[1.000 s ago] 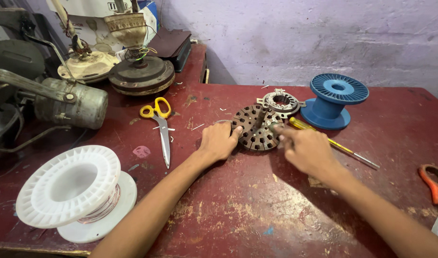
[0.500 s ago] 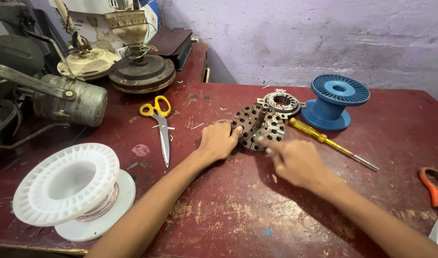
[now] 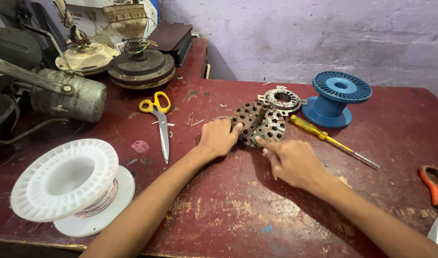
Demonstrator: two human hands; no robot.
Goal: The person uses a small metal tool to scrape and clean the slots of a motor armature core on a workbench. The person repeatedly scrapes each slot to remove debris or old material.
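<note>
A round slotted metal motor core (image 3: 260,122) lies on the dark red table (image 3: 228,210). My left hand (image 3: 219,136) rests at its left edge, fingers curled, thumb against the rim. My right hand (image 3: 290,160) sits just below it, index finger stretched out and touching the core's lower edge. Neither hand lifts the core. A smaller ring-shaped metal part (image 3: 282,99) lies right behind it.
A yellow-handled screwdriver (image 3: 331,141) and a blue spool (image 3: 337,98) lie to the right, orange-handled scissors (image 3: 435,191) at the far right edge. Yellow-handled scissors (image 3: 160,122) lie left, a white spool (image 3: 70,184) at front left, fan motors (image 3: 140,67) at the back.
My right hand has drawn back from the core's right side to below it, with only the index finger still touching. The left hand stays at the core's left edge.
</note>
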